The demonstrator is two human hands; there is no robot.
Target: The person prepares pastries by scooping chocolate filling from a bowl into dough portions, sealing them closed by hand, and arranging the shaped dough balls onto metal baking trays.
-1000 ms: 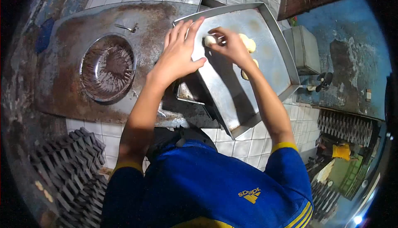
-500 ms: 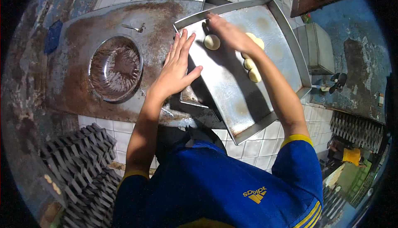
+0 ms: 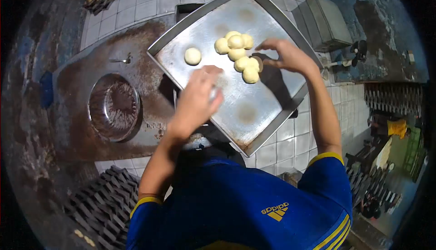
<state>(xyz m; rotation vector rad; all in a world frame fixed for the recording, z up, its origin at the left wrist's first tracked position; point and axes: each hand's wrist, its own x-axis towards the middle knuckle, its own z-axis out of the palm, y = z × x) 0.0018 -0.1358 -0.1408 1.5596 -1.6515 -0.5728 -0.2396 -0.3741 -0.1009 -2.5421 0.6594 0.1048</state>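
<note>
Fingers of the right hand point(image 3: 293, 58) stand wide, thumb and forefinger apart beside a cluster of pale yellow, round dough balls point(image 3: 235, 41); whether the thumb touches one is unclear. The left hand point(image 3: 193, 102) blurs over the near-left part of a large, shallow, rectangular metal tray point(image 3: 272, 131) — its grip cannot be told. Just now the right hand has moved from near the lone, pale, round dough ball point(image 3: 192, 56) to the cluster, so attention seems to have shifted to the grouped balls. All these balls lie in the tray, the lone one well apart, while those in the cluster press together, some apparently stacked. On the stained metal counter point(image 3: 68, 136) sits a round, shiny metal bowl point(image 3: 114, 108) — brown streaks show inside, residue or reflection.
</note>
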